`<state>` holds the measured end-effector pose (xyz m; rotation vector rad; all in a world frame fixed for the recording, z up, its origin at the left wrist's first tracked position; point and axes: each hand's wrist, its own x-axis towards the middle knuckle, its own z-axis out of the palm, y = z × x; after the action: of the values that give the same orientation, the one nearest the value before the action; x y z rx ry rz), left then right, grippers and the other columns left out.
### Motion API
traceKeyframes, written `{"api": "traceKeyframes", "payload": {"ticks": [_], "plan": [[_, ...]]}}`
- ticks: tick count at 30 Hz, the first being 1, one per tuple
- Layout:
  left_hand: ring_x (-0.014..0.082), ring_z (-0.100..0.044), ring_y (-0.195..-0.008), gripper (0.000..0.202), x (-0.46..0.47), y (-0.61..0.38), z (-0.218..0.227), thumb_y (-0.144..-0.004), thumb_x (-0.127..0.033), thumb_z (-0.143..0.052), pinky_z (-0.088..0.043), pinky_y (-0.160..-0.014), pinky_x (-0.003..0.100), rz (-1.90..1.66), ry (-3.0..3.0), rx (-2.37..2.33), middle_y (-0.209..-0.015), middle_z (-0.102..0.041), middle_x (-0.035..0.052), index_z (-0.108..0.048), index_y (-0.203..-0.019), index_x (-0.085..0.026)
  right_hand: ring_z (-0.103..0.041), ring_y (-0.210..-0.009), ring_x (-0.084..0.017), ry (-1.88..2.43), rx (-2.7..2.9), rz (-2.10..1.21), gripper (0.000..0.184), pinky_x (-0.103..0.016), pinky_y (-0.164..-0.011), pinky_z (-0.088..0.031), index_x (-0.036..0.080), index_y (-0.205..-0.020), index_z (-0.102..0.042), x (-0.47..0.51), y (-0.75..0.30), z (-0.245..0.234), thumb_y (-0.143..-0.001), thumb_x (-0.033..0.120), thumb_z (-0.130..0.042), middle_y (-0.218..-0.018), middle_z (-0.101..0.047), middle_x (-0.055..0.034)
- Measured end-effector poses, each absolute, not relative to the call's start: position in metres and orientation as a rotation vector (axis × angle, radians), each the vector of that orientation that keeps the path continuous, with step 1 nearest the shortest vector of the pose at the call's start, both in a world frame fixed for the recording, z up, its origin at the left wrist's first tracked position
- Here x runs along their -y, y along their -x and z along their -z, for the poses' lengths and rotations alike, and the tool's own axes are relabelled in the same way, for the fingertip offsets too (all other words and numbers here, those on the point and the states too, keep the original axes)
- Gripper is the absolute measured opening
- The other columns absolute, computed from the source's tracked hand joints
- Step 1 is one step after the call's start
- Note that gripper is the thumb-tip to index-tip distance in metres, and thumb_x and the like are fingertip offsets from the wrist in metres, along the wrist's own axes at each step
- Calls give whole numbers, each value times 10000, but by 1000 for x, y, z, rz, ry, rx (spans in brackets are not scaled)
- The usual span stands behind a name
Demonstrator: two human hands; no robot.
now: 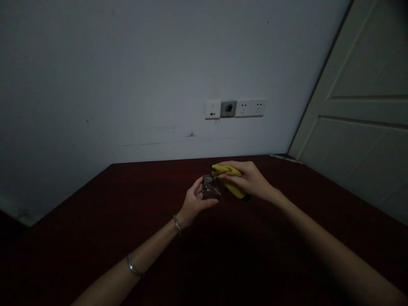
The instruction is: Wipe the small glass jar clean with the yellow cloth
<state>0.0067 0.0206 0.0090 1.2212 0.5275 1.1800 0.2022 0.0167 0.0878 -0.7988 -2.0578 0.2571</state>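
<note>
Between the thumb and fingers of my left hand (194, 199) is a small, shiny, dark see-through container (211, 188), perhaps glass, tilted above the table. My right hand (251, 180) grips a bunched yellow cloth (235, 190) with dark edges, its fingers closed around it. The cloth's upper end is right beside the container's top right side; whether they touch I cannot tell. What the container has inside, if anything, is too dark to make out.
A dark red table (153, 187) spreads under both hands and meets a pale wall (143, 76). Wall sockets (250, 108) and a grey switch plate (228, 109) sit above its back edge. A white panelled door (360, 102) stands on the right.
</note>
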Motion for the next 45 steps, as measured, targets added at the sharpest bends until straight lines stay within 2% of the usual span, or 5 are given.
{"api": "traceKeyframes", "payload": {"ticks": [15,18,28,38,45], "plan": [[230,-627,-999,654,-28,-8,-7,-553,-174,-836,-499,-872,321,-1305,-1213,-576,-1122,-652,108,-558,-1144,-142,-593,-1090,-196,382,2293,-20,358,-353,-872,-537,156,-1249,-532,-1,-200,-67,-891,137,-530,-1139,-652,-136],[234,-634,-983,627,-30,-7,-6,-590,-226,-823,-501,-862,331,-1297,-1212,-570,-1101,-658,108,-557,-1151,-144,-605,-1066,-189,355,2331,-33,334,-349,-870,-537,155,-1244,-530,5,-196,-69,-913,156,-488,-1123,-659,-129],[269,-611,-1047,817,-22,-8,-10,-500,-137,-863,-456,-952,418,-1166,-1251,-534,-1177,-600,125,-481,-1222,-166,-661,-958,-201,584,2014,68,356,-342,-808,-562,241,-1223,-585,-1,-211,-81,-870,199,-570,-1056,-695,-71],[278,-565,-1145,800,-21,-17,7,-511,-149,-852,-473,-965,396,-1242,-1313,-531,-1238,-588,109,-488,-1222,-190,-620,-1092,-218,542,2146,33,427,-366,-921,-533,130,-1250,-536,-7,-201,-54,-852,258,-622,-1165,-656,-150],[297,-567,-1160,747,-18,-12,-13,-504,-180,-846,-452,-1004,405,-1249,-1390,-601,-1234,-607,130,-514,-1173,-172,-551,-1194,-194,412,2238,238,328,-388,-996,-484,107,-1249,-513,3,-192,-58,-943,180,-420,-1181,-649,-156]]}}
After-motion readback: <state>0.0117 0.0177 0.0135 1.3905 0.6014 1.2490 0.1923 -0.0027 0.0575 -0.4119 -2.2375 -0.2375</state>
